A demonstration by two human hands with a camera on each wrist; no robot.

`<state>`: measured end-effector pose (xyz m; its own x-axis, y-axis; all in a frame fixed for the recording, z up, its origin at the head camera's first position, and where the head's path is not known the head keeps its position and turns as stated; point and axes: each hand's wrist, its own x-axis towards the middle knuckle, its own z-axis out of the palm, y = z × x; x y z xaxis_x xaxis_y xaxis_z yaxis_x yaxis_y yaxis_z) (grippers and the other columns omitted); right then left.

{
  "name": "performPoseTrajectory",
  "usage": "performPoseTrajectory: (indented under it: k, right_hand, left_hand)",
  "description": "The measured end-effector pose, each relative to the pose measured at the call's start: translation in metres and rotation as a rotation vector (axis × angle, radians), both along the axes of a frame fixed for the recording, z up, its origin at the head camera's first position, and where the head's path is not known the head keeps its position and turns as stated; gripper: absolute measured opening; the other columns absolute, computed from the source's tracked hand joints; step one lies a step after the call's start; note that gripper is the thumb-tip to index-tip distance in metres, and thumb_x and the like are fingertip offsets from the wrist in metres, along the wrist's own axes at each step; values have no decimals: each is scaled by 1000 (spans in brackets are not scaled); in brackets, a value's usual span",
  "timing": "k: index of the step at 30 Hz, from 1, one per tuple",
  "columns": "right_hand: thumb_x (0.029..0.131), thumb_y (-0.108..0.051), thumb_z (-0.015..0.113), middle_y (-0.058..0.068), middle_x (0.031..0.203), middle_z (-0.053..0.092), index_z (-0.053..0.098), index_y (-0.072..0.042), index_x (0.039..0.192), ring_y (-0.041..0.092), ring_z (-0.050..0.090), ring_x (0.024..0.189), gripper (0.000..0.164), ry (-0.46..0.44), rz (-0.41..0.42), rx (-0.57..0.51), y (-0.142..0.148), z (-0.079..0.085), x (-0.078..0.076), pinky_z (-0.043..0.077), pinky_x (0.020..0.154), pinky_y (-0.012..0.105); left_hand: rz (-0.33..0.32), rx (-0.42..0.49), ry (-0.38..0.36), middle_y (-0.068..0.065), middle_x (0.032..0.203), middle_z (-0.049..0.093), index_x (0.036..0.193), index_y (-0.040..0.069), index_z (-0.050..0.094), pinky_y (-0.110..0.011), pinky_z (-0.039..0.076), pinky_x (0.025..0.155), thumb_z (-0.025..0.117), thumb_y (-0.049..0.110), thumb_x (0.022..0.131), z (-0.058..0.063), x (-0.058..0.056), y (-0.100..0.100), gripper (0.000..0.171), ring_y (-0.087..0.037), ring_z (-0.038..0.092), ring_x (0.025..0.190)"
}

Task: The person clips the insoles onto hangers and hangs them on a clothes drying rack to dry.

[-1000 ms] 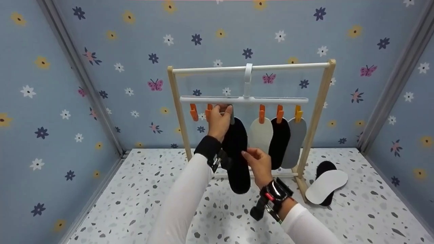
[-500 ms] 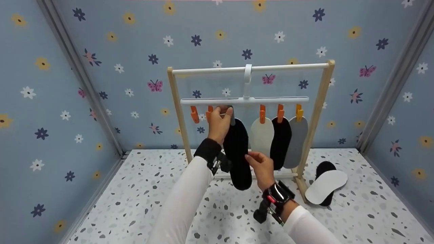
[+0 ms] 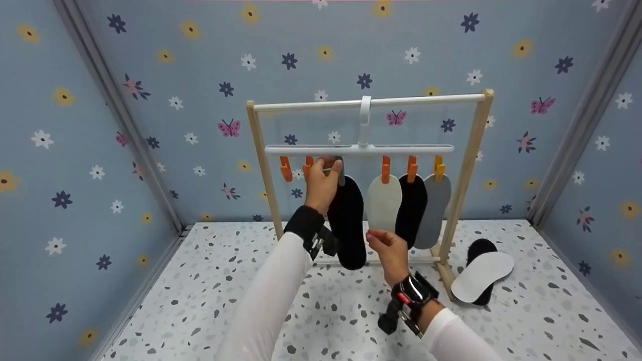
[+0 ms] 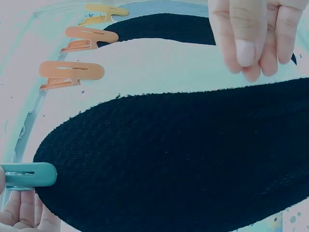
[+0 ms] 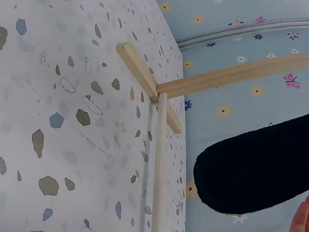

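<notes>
You apparently clip up a black insole (image 3: 348, 223) | left hand (image 3: 322, 184) pinching green clip (image 4: 42, 175), right hand (image 3: 391, 252) loose | next: likely release

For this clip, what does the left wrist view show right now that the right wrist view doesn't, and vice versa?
Only left wrist: the left hand at the teal clip, two orange clips, a yellow clip, and the white insole, second black insole and gray insole hanging beyond.

Only right wrist: the stand's wooden foot and lower rod.

Both: the nearer black insole, the right hand, just fingertips in the right wrist view, and the speckled surface.
</notes>
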<state>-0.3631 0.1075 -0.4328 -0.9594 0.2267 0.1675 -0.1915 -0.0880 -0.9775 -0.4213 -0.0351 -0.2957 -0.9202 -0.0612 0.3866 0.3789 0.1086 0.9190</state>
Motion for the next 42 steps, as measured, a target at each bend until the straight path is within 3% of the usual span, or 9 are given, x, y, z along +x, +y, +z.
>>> performPoseTrajectory:
  k: [13,20,30,42]
  right_hand:
    - [84,-3,67,5,89,68,64,12,105,7,62,78,26,-16,4,1,3,-14,4,52,73,18]
    - [84,-4,68,8,88,69,64,11,103,7,63,78,25,-21,7,6,4,-21,9,52,74,19]
    - [85,-5,68,6,89,69,64,12,104,6,63,79,26,-26,18,38,8,-30,10,52,75,19]
    - [85,-6,68,7,91,69,63,12,105,9,63,80,26,-47,33,5,14,-38,17,52,76,19]
  left_hand:
    - [-27,51,13,-17,115,59,119,-3,55,-26,47,78,54,18,97,-7,1,-4,31,-25,59,100]
    - [-23,89,21,-17,116,59,118,-4,54,-30,48,85,57,18,95,-8,-1,-3,32,-26,59,104]
    - [-29,68,17,-16,118,60,122,0,55,-32,48,88,60,21,94,-8,-1,-7,35,-25,59,105]
    - [-29,-11,-4,-12,120,60,123,5,56,-36,47,95,61,24,92,-24,3,-14,36,-23,57,109]
